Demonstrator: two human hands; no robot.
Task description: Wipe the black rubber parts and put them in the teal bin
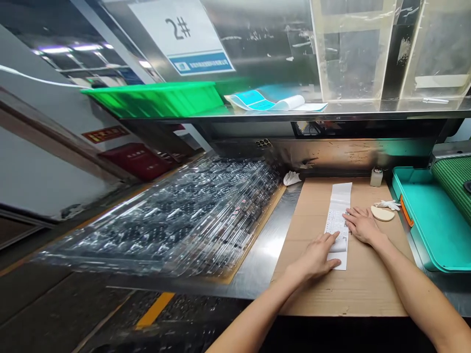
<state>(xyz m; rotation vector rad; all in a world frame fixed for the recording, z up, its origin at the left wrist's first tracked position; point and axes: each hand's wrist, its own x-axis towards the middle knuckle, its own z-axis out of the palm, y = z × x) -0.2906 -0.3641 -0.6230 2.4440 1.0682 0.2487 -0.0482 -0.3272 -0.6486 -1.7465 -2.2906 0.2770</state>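
Two bare hands at one narrow printed paper leaflet [340, 201], lying on cardboard sheet [312, 299], long axis running away from person. Left hand [319, 255] at leaflet's left edge, nearer its close end: thumb and index finger apart, tips over paper, nothing clamped. Right hand [362, 224] at right edge, farther up: palm down, fingers loosely spread, fingertips at margin. Paper lies inward of both hands' fingers. Teal tray [445, 230] beside cardboard's right edge.
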